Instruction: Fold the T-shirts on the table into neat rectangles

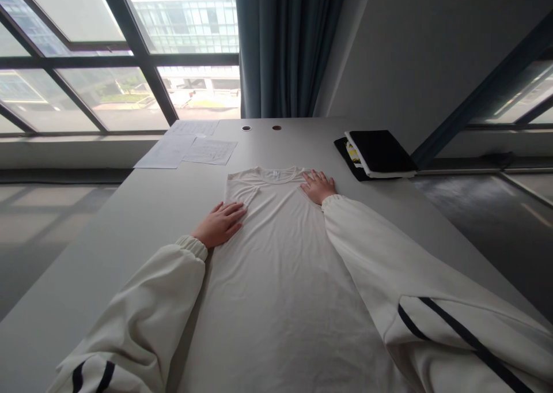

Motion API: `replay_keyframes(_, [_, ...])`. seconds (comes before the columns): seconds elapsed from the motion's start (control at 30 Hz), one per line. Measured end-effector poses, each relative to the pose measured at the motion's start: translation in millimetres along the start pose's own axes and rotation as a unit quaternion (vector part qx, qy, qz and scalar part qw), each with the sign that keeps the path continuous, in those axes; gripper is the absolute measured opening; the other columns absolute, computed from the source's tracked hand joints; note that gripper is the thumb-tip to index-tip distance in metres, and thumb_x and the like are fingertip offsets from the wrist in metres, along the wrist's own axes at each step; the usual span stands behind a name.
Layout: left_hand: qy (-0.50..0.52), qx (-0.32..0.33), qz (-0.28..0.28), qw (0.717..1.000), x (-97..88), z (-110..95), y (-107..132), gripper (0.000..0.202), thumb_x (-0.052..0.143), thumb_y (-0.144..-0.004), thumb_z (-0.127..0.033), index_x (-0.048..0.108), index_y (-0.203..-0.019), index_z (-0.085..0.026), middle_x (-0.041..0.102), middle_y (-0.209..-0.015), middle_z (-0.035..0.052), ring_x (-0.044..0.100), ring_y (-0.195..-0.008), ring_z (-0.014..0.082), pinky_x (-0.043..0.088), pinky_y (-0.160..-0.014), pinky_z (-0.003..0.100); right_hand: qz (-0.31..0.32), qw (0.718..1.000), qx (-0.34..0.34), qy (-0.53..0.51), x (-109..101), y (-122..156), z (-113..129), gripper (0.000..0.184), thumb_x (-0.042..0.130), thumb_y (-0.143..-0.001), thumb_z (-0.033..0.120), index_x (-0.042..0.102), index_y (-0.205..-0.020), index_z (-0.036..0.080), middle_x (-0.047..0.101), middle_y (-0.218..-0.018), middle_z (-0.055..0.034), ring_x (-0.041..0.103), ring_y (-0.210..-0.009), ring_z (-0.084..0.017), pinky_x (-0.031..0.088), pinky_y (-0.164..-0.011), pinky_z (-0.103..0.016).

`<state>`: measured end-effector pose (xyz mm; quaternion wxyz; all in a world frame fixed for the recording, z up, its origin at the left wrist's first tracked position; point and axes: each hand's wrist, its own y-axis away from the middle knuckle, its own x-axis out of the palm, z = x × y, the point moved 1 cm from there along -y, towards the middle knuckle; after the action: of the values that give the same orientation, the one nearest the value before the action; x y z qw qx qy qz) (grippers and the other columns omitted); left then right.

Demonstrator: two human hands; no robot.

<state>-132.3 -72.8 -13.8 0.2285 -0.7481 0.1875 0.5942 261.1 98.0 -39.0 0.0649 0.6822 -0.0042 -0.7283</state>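
Observation:
A white T-shirt (280,266) lies spread on the table, its round neckline at the far end and its lower part running out of view towards me. My left hand (221,223) rests flat on the shirt's left edge below the shoulder, fingers stretched out. Up at the right shoulder, beside the neckline, my right hand (318,186) lies palm down on the fabric with its fingers spread. Small creases run across the chest between both hands. The right sleeve is partly hidden under my right hand and forearm.
Several written sheets of paper (166,150) lie at the table's far left. A black notebook (382,151) sits on another dark item at the right. Two round holes, one being a dark cable hole (277,128), are near the far edge of the white table (142,208). Beyond hangs a blue curtain (285,47).

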Motion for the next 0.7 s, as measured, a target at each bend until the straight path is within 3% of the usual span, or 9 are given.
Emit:
replay_keyframes(0.23, [0.008,-0.023,-0.026,0.999,-3.6,-4.0,-3.0,0.053,0.039,-0.108,-0.045,0.05,-0.156,-0.025,0.059,-0.155,0.01,0.056,-0.142,0.0261,0.03,-0.128,0.052,-0.003,1.0,-0.001,-0.002,-1.0,0.5,-0.3,0.073,0.02,-0.103,0.069,0.02,-0.17,0.04,0.011,-0.18,-0.002,0.013,-0.164,-0.035,0.015,-0.127,-0.068])
replay_keyframes(0.47, [0.001,-0.038,-0.043,0.998,-1.0,-4.2,-6.5,0.048,0.047,-0.104,-0.039,0.056,-0.15,-0.029,0.06,-0.151,0.0087,0.056,-0.138,0.0284,0.044,-0.117,0.048,-0.022,0.999,-0.006,-0.024,-2.0,4.1,-0.5,0.07,0.023,-0.105,0.064,0.028,-0.169,0.037,0.015,-0.179,-0.0032,0.016,-0.163,-0.034,0.015,-0.128,-0.065])
replay_keyframes(0.57, [0.008,-0.091,-0.062,0.994,0.1,-5.9,-13.4,0.042,0.051,-0.101,-0.036,0.06,-0.141,-0.027,0.065,-0.144,0.0093,0.061,-0.13,0.0289,0.047,-0.112,0.046,-0.026,0.999,-0.008,-0.026,-2.1,5.1,-0.6,0.069,0.025,-0.105,0.063,0.029,-0.169,0.037,0.016,-0.179,-0.0031,0.017,-0.163,-0.034,0.015,-0.128,-0.065])
replay_keyframes(0.7, [-0.015,-0.165,-0.085,0.983,0.7,-16.7,-28.7,0.028,0.063,-0.094,-0.043,0.068,-0.114,-0.024,0.071,-0.124,0.0102,0.066,-0.115,0.0312,0.05,-0.103,0.046,-0.029,0.999,-0.003,-0.027,-3.4,5.7,-0.3,0.068,0.026,-0.105,0.061,0.03,-0.168,0.037,0.018,-0.179,-0.0022,0.018,-0.163,-0.033,0.016,-0.128,-0.063])
